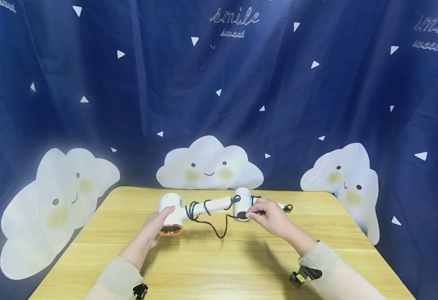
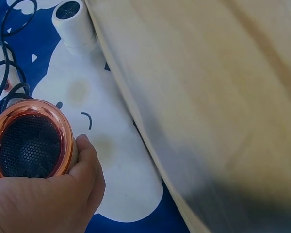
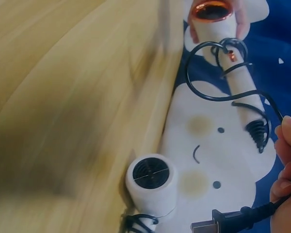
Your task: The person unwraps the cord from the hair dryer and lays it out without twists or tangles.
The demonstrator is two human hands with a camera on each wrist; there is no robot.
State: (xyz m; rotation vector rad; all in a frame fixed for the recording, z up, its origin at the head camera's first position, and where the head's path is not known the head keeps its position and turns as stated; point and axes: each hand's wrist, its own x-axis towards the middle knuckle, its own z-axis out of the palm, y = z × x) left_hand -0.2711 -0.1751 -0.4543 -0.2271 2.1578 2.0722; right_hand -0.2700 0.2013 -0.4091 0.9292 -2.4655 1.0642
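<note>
Presently, the left hand (image 1: 155, 225) grips a white hair dryer (image 1: 172, 203) at the wooden table's (image 1: 204, 266) ten o'clock; the right hand (image 1: 274, 217) pinches its black cord (image 3: 233, 98) at two. Another dryer (image 1: 244, 203) rests towards one; beyond twelve hangs a navy cloud-print curtain (image 1: 181, 104).

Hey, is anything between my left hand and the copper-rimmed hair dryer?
Nothing visible: your left hand grips the copper-rimmed hair dryer directly. The black cord loops around the handle, clear of that hand.
</note>
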